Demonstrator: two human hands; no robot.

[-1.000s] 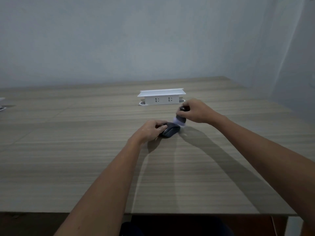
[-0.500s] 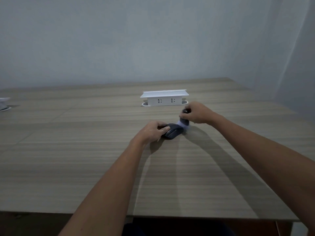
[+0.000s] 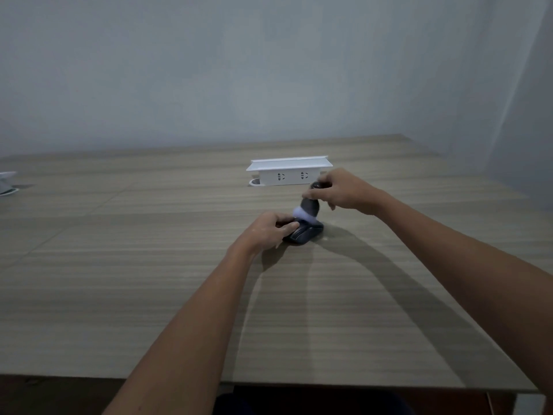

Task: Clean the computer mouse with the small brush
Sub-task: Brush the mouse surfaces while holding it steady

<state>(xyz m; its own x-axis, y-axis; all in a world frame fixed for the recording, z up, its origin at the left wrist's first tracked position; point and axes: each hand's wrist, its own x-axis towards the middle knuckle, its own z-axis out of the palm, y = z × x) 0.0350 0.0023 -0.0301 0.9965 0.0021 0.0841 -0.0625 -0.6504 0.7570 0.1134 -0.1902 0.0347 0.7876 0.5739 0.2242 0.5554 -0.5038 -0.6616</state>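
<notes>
Two hands work: the left hand (image 3: 267, 230) grips the mouse (image 3: 305, 233), the right hand (image 3: 344, 190) pinches the brush (image 3: 309, 206), bristles touching it.

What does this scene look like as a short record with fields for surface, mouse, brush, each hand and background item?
surface: wood-grain table
mouse: dark computer mouse, flat on the table
brush: small dark-handled brush with pale bristles, bristles on the mouse's far end
left hand: steadying the mouse's left side
right hand: gripping the brush handle from above
background item: white socket box, behind the hands
</notes>
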